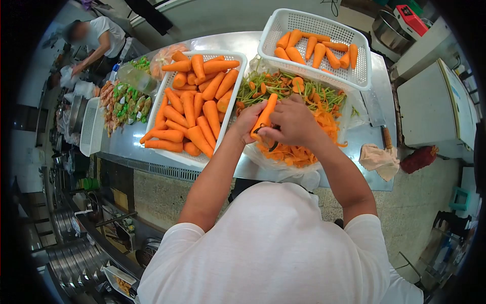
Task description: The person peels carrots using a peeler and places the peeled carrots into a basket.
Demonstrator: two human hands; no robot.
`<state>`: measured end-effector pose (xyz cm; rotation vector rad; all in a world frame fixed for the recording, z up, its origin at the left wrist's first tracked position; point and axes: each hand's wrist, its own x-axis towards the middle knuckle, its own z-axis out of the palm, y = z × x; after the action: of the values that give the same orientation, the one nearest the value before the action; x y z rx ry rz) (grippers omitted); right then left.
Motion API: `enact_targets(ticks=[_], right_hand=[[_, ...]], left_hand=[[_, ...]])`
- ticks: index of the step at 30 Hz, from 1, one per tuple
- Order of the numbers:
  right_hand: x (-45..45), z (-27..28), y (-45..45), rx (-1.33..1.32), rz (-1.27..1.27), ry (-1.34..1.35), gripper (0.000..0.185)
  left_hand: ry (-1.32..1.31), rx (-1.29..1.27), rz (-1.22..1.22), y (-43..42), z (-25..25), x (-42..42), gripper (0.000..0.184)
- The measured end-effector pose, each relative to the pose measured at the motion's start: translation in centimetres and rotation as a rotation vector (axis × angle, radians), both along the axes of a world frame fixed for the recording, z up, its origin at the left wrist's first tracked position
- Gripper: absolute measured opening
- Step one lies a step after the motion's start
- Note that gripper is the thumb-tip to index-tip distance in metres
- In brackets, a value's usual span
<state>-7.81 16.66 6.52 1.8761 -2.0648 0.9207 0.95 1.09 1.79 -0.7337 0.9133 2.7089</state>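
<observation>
A peeled-looking orange carrot is held in my left hand, tilted over a plastic bag. My right hand is closed around a dark-handled peeler, close against the carrot's lower end. Beneath both hands lies a heap of orange peelings with green carrot stems and cut tops. On the left, a white basket is piled with carrots. Behind the heap, a second white basket holds several more carrots.
A knife with a wooden handle and a beige cloth lie at the table's right. Bagged vegetables are at the left, beside an upright white basket. Another person stands at the far left.
</observation>
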Motion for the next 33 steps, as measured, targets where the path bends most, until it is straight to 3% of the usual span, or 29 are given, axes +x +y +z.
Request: enact_targets(ticks=[6, 9, 13, 15, 16, 18, 23, 25, 26, 29, 31, 33], right_hand=[[-3.7, 0.0, 0.3, 0.193, -0.080, -0.047, 0.046], [-7.0, -0.9, 0.5, 0.105, -0.159, -0.050, 0.054], [-11.6, -2.1, 1.9, 0.274, -0.398, -0.010, 0.060], [-12.8, -2.9, 2.8, 0.504, -0.630, -0.150, 0.065], [-13.0, -3.1, 3.2, 0.502, -0.625, -0.143, 0.065], [-12.4, -3.7, 4.3, 0.407, -0.657, -0.426, 0.067], [-10.6, -5.0, 5.7, 0.245, -0.648, -0.737, 0.063], [-9.9, -5.4, 6.2, 0.195, -0.635, -0.817, 0.060], [-9.7, -5.6, 6.7, 0.126, -0.634, -0.872, 0.055], [-8.3, -5.9, 8.6, -0.006, -0.621, -0.967, 0.043], [-7.0, -5.4, 10.2, -0.076, -0.614, -1.008, 0.038], [-5.6, -4.6, 11.8, -0.013, -0.583, -0.884, 0.029]], left_hand=[[0.035, -0.205, -0.189, -0.5, -0.4, 0.7, 0.041], [0.038, -0.226, -0.237, -0.2, 1.0, 1.2, 0.046], [0.237, -0.046, -0.343, -0.9, 0.5, 1.7, 0.051], [0.223, 0.024, -0.277, -1.0, 0.6, 2.2, 0.051], [0.228, 0.022, -0.269, -1.1, 0.6, 2.0, 0.051], [0.084, -0.276, -0.251, -1.3, 0.6, 1.2, 0.047], [-0.064, -0.149, -0.068, -2.0, 0.9, -6.6, 0.046], [0.270, 0.003, 0.166, -1.5, 4.1, -9.0, 0.049], [0.272, 0.000, 0.173, -1.7, 5.0, -9.6, 0.049], [0.423, -0.155, 0.339, -2.2, 5.7, -10.2, 0.047], [0.370, -0.823, 0.226, -4.6, 4.8, -8.3, 0.049], [0.175, -1.673, 0.232, -9.8, 0.4, -6.5, 0.052]])
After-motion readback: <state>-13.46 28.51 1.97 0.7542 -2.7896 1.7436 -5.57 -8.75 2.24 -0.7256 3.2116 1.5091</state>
